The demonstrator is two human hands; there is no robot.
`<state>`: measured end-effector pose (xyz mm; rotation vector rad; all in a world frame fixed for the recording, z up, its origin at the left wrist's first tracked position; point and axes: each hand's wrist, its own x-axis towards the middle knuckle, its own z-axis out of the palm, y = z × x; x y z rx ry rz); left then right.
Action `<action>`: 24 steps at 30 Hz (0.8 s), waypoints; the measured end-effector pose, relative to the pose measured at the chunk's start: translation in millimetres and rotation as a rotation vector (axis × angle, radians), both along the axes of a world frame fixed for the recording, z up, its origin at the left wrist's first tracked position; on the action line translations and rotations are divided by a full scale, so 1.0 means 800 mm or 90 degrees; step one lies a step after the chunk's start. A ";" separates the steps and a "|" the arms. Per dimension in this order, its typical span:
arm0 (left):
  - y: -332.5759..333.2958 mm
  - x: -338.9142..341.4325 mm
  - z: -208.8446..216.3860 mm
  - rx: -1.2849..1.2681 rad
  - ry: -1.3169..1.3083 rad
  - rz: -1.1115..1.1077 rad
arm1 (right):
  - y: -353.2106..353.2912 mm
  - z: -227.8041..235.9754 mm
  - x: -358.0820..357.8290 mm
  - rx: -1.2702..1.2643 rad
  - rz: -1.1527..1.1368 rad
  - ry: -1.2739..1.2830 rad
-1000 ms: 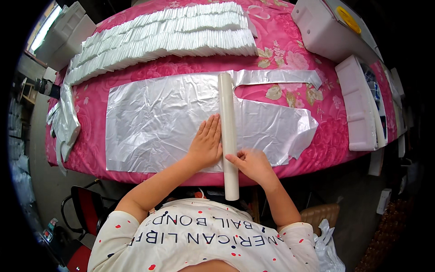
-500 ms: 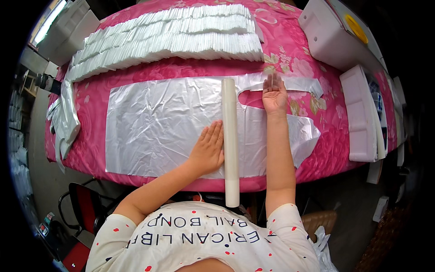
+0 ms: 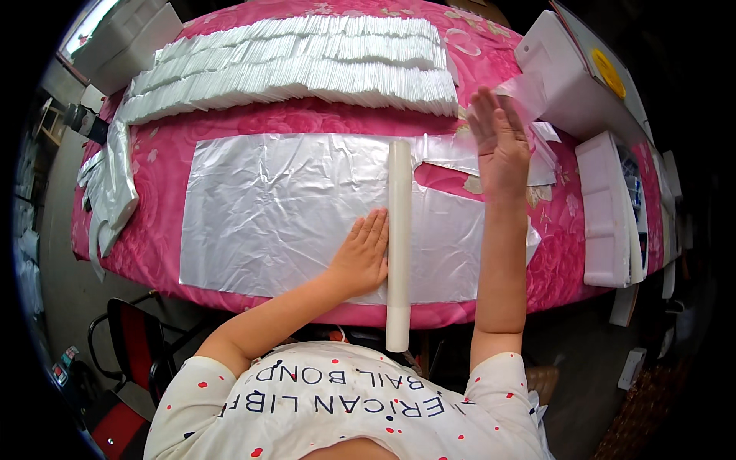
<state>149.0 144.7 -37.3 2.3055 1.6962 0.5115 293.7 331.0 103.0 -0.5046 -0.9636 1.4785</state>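
Roughly halfway, by my judgement: the white roll (image 3: 399, 230) lies across the middle of the silvery plastic sheet (image 3: 284, 211), with flat sheet left at nine o'clock of it and a cut, notched part at three o'clock. The left hand (image 3: 362, 257) presses flat, fingers spread, on the sheet just beside the roll. The right hand (image 3: 498, 142), at two o'clock, is raised and open, grasping nothing. The sheet looks thin, glossy and lightly wrinkled on the pink flowered tablecloth (image 3: 337, 123).

Our left hand (image 3: 361, 257): flat, palm down, fingers together, forearm angled in from lower left
Our right hand (image 3: 500, 138): open, fingers spread, arm stretched straight forward
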 end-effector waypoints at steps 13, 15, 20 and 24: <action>0.006 0.013 -0.024 0.103 0.022 -0.003 | -0.197 -0.159 -0.316 0.344 0.325 -0.720; 0.003 0.003 -0.027 0.099 -0.022 0.013 | -0.206 -0.141 -0.295 0.357 0.394 -0.644; 0.008 -0.028 0.024 -0.002 -0.355 0.019 | -0.119 -0.091 -0.151 0.481 0.046 -0.559; 0.057 -0.036 0.064 0.050 -0.515 0.087 | -0.032 -0.119 -0.021 0.351 -0.147 -0.749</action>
